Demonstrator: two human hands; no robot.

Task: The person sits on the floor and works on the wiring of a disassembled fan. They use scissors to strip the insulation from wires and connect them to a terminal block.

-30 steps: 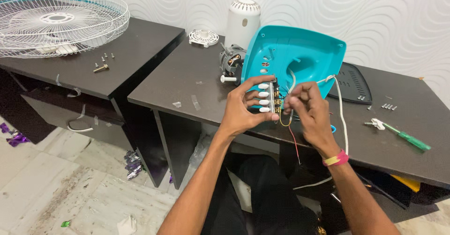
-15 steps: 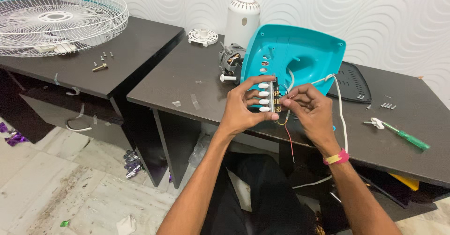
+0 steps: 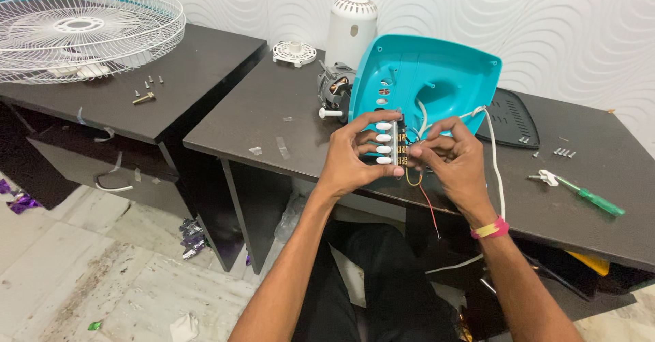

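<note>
My left hand (image 3: pixel 356 156) grips a push-button switch block (image 3: pixel 387 141) with several white buttons, held in front of the desk's edge. My right hand (image 3: pixel 456 159) pinches the wires (image 3: pixel 413 175) at the back of the block; a yellow and a red wire hang down from it. Just behind stands a teal fan base cover (image 3: pixel 437 76), tilted up on the dark desk (image 3: pixel 273 117), with a white cord (image 3: pixel 498 171) running out of it and down past my right wrist.
A fan motor (image 3: pixel 334 86) and a white motor housing (image 3: pixel 351 28) stand behind the cover. A white fan grille (image 3: pixel 82 28) lies on the left desk with loose screws (image 3: pixel 146 93). At right lie a green screwdriver (image 3: pixel 591 197), a black plate (image 3: pixel 513 118) and more screws (image 3: pixel 562 152).
Both hands stay on the switch block and wires, with only slight finger movement. The view has shifted a little.
</note>
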